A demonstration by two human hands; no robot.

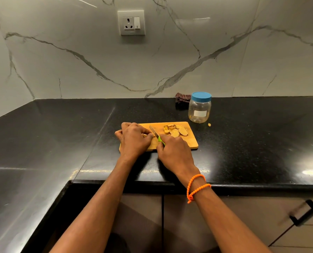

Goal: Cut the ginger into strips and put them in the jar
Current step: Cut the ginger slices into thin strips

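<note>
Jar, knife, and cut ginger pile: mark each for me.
jar (199, 110), head view, on its clear wall above the label.
knife (153, 132), head view, on the blade.
cut ginger pile (174, 132), head view, on a slice amid the pile.

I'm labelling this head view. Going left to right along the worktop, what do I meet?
Left hand → knife → ginger slices → jar → ginger scrap.

Surface (243, 139) glossy black, faint speckle; wall (97, 57) white marble, grey veins; cutting board (190, 141) light wood; ginger slices (174, 131) pale yellow-tan; knife (156, 135) handle bright green; jar (199, 109) clear, blue lid, white label; cloth (182, 101) dark brown check; wristband (197, 187) orange
</note>
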